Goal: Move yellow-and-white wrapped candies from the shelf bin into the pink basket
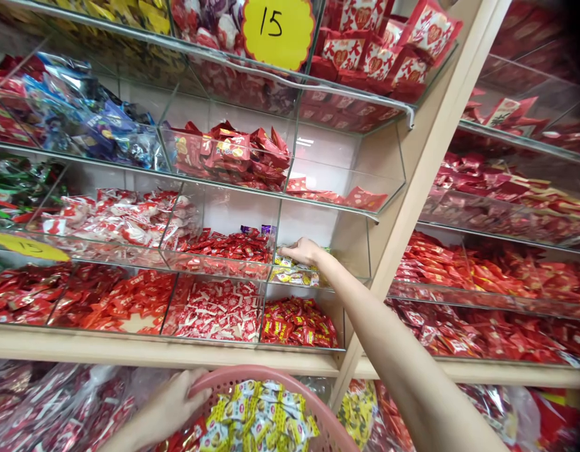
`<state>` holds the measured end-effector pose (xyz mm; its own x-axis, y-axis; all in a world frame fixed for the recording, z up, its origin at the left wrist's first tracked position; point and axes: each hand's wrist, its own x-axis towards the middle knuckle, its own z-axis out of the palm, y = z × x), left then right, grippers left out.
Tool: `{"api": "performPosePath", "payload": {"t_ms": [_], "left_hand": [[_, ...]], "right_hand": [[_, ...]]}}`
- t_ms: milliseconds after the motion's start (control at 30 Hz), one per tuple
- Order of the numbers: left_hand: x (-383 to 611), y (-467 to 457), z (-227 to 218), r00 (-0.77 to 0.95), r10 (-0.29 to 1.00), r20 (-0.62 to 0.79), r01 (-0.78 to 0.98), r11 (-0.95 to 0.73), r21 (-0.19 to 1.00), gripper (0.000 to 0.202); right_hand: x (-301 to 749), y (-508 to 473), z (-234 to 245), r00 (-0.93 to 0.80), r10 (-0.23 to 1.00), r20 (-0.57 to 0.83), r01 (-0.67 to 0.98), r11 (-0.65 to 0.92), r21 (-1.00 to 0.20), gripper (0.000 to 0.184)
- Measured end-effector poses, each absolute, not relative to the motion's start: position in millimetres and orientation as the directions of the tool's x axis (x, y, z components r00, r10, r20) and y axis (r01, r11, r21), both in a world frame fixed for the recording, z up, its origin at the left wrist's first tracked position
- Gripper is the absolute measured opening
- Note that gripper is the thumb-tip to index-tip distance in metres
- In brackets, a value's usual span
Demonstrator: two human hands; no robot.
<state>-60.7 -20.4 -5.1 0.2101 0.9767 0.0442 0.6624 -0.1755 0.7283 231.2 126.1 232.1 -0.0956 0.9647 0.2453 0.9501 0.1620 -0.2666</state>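
Observation:
My right hand (301, 251) reaches into a clear shelf bin (351, 248) and lies on a small heap of yellow-and-white wrapped candies (294, 274), fingers curled over them. My left hand (170, 405) grips the rim of a pink plastic basket (233, 378) at the bottom of the view. The basket holds many of the same yellow-and-white candies (259, 417).
Clear acrylic bins on a wooden rack (412, 182) hold red, white, blue and green wrapped sweets. Round yellow price tags read 15 (277, 28). Another rack of red sweets stands to the right. Bags of candy lie below the lowest shelf.

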Motion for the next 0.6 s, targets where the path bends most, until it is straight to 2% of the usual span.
{"api": "performPosePath", "payload": {"t_ms": [100, 200, 300, 467, 600], "left_hand": [[-60.6, -21.0, -4.8, 0.207, 0.977, 0.053, 0.655, -0.179, 0.734, 0.050], [-60.1, -21.6, -4.1, 0.208, 0.977, 0.046, 0.660, -0.175, 0.731, 0.050], [-59.7, -21.7, -3.5, 0.201, 0.979, 0.034, 0.673, -0.163, 0.722, 0.050], [-60.0, -21.7, -3.7, 0.216, 0.976, 0.036, 0.675, -0.176, 0.716, 0.049], [-60.2, -22.9, -2.8, 0.206, 0.978, 0.037, 0.676, -0.169, 0.718, 0.047]], "right_hand": [[229.3, 123.1, 231.4, -0.157, 0.975, 0.158, 0.949, 0.193, -0.248, 0.049], [227.7, 121.0, 231.5, -0.165, 0.976, 0.139, 0.939, 0.199, -0.280, 0.042], [227.7, 120.1, 233.8, -0.132, 0.977, 0.167, 0.927, 0.181, -0.327, 0.038], [229.1, 121.6, 236.9, -0.061, 0.953, 0.297, 0.916, 0.171, -0.362, 0.040], [225.8, 122.8, 233.7, -0.163, 0.942, 0.292, 0.904, 0.261, -0.340, 0.040]]}}
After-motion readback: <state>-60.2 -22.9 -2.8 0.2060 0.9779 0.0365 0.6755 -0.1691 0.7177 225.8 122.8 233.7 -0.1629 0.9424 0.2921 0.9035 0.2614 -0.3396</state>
